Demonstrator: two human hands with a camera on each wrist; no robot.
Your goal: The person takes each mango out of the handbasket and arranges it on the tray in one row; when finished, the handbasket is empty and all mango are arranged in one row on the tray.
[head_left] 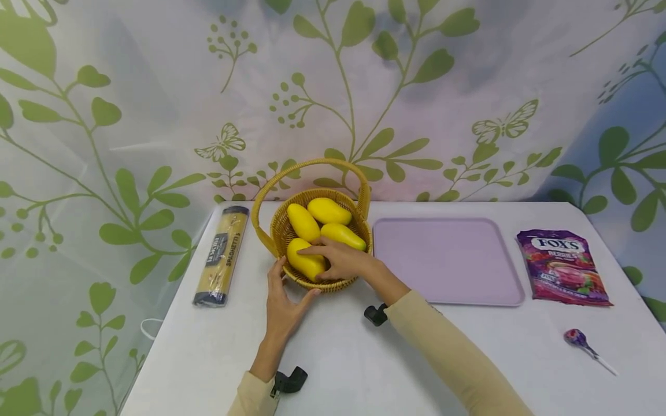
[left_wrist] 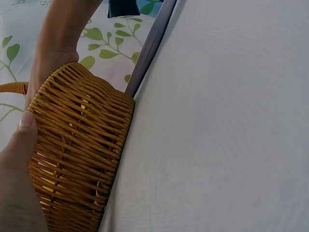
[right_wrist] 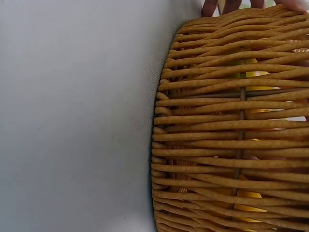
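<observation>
A woven basket (head_left: 333,285) with a tall arched handle holds several yellow mangoes (head_left: 329,211). My right hand (head_left: 340,259) reaches over its front right rim and grips the front mango (head_left: 307,264), thumb on the near side and fingers across the top. My left hand (head_left: 281,306) rests against the basket's front left side, thumb and fingers spread wide along the wall. In the left wrist view its thumb (left_wrist: 24,133) touches the rim. The right wrist view shows the basket's woven side (right_wrist: 231,130) close up, mango yellow showing through gaps.
Left of the basket lies a spaghetti packet (head_left: 221,257). A lilac tray (head_left: 442,260) is just right of the basket, with a purple Fox's candy bag (head_left: 564,267) beyond it. A wrapped lollipop (head_left: 576,338) lies near the table's right edge. A patterned curtain (head_left: 416,104) hangs behind.
</observation>
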